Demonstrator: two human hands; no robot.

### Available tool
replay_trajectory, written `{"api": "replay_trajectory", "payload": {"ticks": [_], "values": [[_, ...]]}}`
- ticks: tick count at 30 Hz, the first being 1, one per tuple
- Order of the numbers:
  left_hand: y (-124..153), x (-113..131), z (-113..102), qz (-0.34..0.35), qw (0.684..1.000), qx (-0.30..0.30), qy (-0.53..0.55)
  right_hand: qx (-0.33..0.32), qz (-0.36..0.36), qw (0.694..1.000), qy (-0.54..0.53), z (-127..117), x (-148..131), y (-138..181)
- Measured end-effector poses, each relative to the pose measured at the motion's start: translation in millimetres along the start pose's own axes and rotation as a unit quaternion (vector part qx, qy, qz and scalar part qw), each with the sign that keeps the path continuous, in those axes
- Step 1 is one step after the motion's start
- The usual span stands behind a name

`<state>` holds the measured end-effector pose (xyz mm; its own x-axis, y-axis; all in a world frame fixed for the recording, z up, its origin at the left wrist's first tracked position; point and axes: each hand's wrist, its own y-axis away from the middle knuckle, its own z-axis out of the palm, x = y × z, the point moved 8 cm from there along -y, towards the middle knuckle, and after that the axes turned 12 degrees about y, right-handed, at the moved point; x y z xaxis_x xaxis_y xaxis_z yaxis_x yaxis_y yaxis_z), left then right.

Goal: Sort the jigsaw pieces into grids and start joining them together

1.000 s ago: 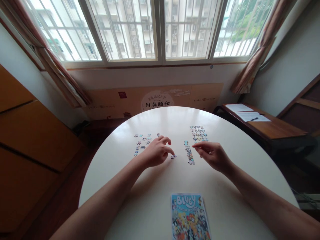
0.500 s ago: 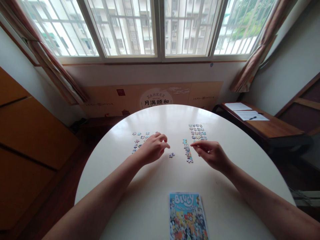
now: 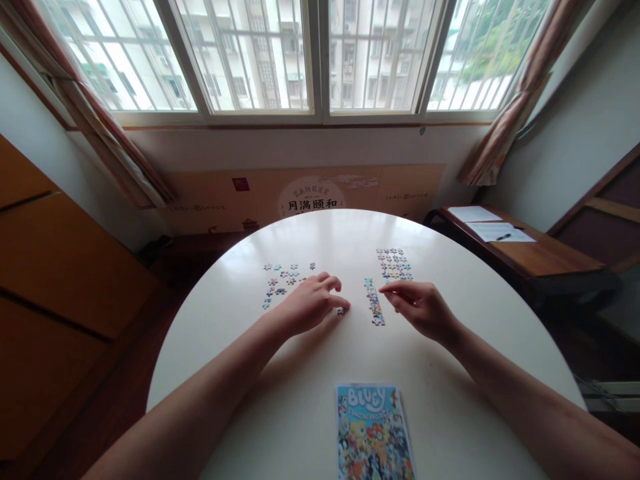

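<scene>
My left hand (image 3: 316, 300) hovers low over the table, thumb and fingers apart. Its thumb is at a small jigsaw puzzle piece (image 3: 341, 311), which it partly covers; whether they touch I cannot tell. To the right, a narrow joined strip of puzzle pieces (image 3: 374, 308) lies lengthwise. My right hand (image 3: 417, 305) is beside the strip's upper part, its thumb and fingertips pinched together. Anything between those fingertips is too small to make out. Loose puzzle pieces (image 3: 281, 291) are scattered beyond my left hand, some hidden by it.
Rows of puzzle pieces (image 3: 394, 261) lie beyond my right hand. A colourful Bluey picture (image 3: 375, 433) lies near me on the round white table (image 3: 280, 413). A wooden side table (image 3: 555, 257) with papers (image 3: 500, 232) and a pen stands at the right, below the window.
My left hand has moved slightly right and toward me, bringing its thumb to the single puzzle piece. My right hand stays pinched beside the strip.
</scene>
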<state>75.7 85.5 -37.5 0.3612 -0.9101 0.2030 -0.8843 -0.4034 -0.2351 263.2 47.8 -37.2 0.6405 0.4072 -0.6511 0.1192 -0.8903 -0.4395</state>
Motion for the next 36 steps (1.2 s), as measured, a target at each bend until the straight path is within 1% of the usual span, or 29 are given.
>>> {"api": "replay_trajectory", "payload": {"ticks": [9,17,20,23,26,28,30,34,36], "values": [[0.5,-1.4,-4.8,-0.013,0.999,-0.001,0.031,-0.011,0.006,1.000,-0.002,2.9,2.9,0.6],[1.2,-2.6,-8.1,-0.032,0.999,-0.011,0.030,-0.013,0.004,1.000,0.001,3.0,2.1,0.4],[0.3,4.2,-11.2,-0.034,0.999,-0.017,0.035,-0.013,0.005,1.000,0.005,3.5,2.0,0.7],[-1.5,16.3,-8.0,-0.032,0.998,-0.042,0.043,-0.012,0.006,1.000,0.005,4.4,2.1,1.1],[-3.0,20.6,-0.1,-0.067,0.996,-0.062,0.022,-0.014,0.001,1.000,0.003,5.6,2.3,1.2],[-3.0,16.1,3.6,-0.111,0.992,-0.059,-0.006,-0.016,0.000,1.000,0.003,6.5,2.9,1.2],[-2.1,8.3,4.5,-0.149,0.987,-0.043,-0.035,-0.017,0.001,1.000,0.007,7.1,4.0,1.5],[1.6,-13.9,1.5,-0.195,0.977,0.012,-0.088,-0.019,0.006,1.000,0.013,8.2,6.5,2.5],[4.8,-28.5,2.3,-0.220,0.970,0.034,-0.098,-0.021,0.008,1.000,0.014,8.9,7.1,2.8]]}}
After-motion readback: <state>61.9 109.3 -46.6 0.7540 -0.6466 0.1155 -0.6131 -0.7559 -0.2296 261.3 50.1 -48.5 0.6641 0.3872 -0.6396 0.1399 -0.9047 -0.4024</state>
